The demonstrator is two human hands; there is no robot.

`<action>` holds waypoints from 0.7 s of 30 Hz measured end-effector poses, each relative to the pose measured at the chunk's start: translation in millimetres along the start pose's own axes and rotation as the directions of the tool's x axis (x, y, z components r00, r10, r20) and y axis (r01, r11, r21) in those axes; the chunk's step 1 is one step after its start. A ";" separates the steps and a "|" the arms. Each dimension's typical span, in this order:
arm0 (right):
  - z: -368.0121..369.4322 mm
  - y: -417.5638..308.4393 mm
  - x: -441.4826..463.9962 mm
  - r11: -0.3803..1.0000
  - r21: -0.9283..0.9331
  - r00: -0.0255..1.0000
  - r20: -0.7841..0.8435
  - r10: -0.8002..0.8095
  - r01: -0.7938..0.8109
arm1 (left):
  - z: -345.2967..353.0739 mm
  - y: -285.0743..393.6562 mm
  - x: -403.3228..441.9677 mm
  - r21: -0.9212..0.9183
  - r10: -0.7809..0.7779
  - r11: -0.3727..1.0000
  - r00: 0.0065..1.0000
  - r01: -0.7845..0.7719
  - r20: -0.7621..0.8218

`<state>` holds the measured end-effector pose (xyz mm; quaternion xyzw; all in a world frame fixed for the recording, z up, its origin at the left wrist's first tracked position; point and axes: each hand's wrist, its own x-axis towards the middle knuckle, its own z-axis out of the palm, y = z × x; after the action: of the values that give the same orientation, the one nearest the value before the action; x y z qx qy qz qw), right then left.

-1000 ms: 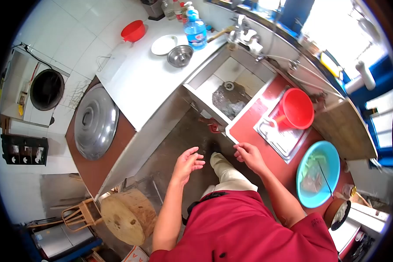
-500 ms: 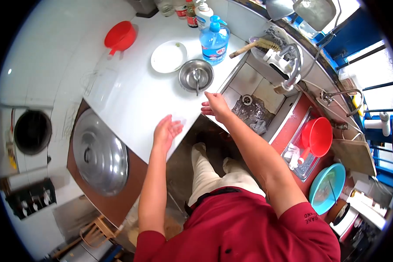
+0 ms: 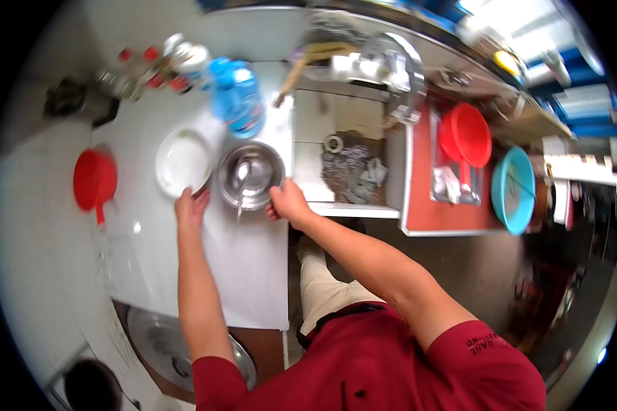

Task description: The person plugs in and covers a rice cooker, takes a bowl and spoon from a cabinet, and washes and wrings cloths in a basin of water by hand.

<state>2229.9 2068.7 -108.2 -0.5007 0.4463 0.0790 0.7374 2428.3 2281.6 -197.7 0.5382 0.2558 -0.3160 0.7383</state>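
My right hand (image 3: 289, 203) is closed on the near right rim of a round metal bowl (image 3: 266, 164), which sits on the white counter. A metal spoon (image 3: 243, 175) leans inside the bowl. At the near edge of a white plate (image 3: 183, 163), my left hand (image 3: 192, 205) has its fingers apart and its thumb by the rim. Motion blur hides whether it bears on the plate. The plate lies just left of the bowl, with a small greenish bit near its far edge.
Behind the bowl stands a blue soap bottle (image 3: 238, 99). A wooden-handled brush (image 3: 295, 74) lies near the sink (image 3: 308, 123). Far left is a red ladle (image 3: 94, 179); right, a red scoop (image 3: 465, 135) and a turquoise basin (image 3: 513, 190). A large metal lid (image 3: 151, 335) is below the counter.
The view has turned and shifted toward the counter. My right hand has reached the bowl and taken its rim. My left hand has moved forward to the plate's near edge.
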 end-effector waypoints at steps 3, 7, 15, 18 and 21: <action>-43.9 5.2 -38.8 0.995 -0.008 0.995 0.008 -0.098 0.098 | -17.0 0.0 17.7 -0.050 -0.004 0.999 1.000 0.003 -0.005; -123.4 8.8 -115.6 0.976 -0.058 0.977 0.002 -0.211 0.211 | 5.4 3.5 -62.6 0.219 0.084 0.972 0.996 -0.089 0.030; -275.4 108.8 -281.8 0.929 -0.227 0.834 -0.415 -0.364 0.293 | 74.2 -91.5 -240.1 0.523 -0.048 0.842 0.946 -0.134 0.319; -327.6 174.8 -338.2 0.981 -0.019 0.862 -0.473 -0.180 0.194 | 99.9 -166.7 -291.9 0.616 -0.211 0.783 0.895 -0.086 0.393; -381.2 252.5 -385.5 0.934 -0.110 0.704 -0.630 -0.330 0.339 | 134.8 -260.1 -350.3 0.657 -0.359 0.754 0.837 -0.002 0.414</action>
<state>1639.8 2010.3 -30.7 -0.5646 0.5722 -0.2340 0.5469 2005.9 2162.2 -71.8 0.6211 -0.0209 -0.5873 0.5186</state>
